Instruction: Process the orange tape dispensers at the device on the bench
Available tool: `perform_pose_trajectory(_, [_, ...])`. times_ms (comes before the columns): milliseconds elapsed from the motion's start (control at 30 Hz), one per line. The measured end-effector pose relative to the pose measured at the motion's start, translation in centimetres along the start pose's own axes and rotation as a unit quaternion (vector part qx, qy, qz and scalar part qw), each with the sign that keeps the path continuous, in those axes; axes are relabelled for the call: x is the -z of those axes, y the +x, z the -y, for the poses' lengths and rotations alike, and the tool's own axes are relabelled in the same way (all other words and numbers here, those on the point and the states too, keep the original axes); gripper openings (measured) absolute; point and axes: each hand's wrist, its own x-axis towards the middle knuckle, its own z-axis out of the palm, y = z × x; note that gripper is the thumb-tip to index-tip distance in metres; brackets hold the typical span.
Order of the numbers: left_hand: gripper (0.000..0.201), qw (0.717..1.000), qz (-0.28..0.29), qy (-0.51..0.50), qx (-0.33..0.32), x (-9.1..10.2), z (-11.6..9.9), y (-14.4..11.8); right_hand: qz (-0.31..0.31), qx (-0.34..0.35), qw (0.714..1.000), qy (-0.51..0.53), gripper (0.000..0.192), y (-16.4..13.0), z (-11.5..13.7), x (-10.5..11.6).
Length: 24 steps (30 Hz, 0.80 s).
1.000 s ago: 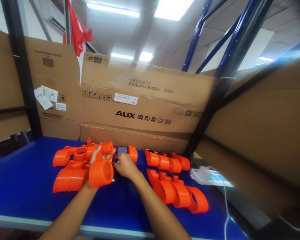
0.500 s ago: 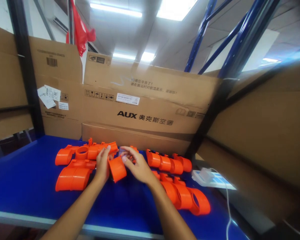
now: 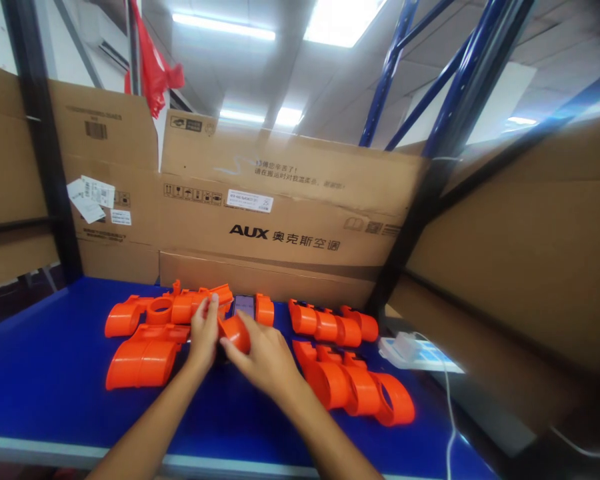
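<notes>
Between my two hands is an orange plastic ring-shaped part (image 3: 237,333), held over the blue tabletop. My left hand (image 3: 205,335) is closed on its left side, with the fingertips partly hidden behind it. My right hand (image 3: 266,357) wraps the right side, thumb in front and fingers over the top. Left of the hands lie several similar orange parts, among them a wide double one (image 3: 143,363) at the front. Just behind the held part are a phone (image 3: 244,305) and one more orange part (image 3: 265,311).
Two rows of orange parts stand on the right, a back row (image 3: 326,327) and a front row (image 3: 363,392). Beyond them sits a white power strip (image 3: 420,353) with a trailing cable. Cardboard panels (image 3: 285,220) wall the blue table (image 3: 45,360), with dark rack posts at the corners.
My right hand has moved down and closed around the orange ring-shaped part, where its fingers were loosely raised before. The phone behind has come into clearer view. The camera view has shifted slightly.
</notes>
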Motion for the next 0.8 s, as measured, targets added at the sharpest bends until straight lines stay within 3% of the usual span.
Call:
perform_pose_trajectory(133, [0.059,0.999,0.040,0.015,-0.009,-0.4,0.1,-0.1,-0.039,-0.047,0.998,-0.029,0.052,1.6,-2.0,2.0])
perform_pose_trajectory(233, [0.059,0.997,0.072,0.039,-0.017,-0.5,0.2,0.0,-0.079,-0.131,0.985,-0.078,0.053,4.1,-4.5,4.3])
perform_pose_trajectory(367, [0.046,0.995,0.074,0.067,-0.020,-0.3,0.5,0.1,-0.040,-0.227,0.959,-0.163,0.051,7.2,-7.7,6.0])
perform_pose_trajectory(533, [0.037,0.993,0.081,0.079,-0.019,-0.3,0.7,-0.1,0.023,-0.288,0.930,-0.229,0.056,9.1,-9.4,5.2])
perform_pose_trajectory(800, [0.037,0.992,0.079,0.097,-0.033,-0.2,0.9,0.0,0.049,-0.299,0.922,-0.241,0.048,10.1,-9.8,2.7])
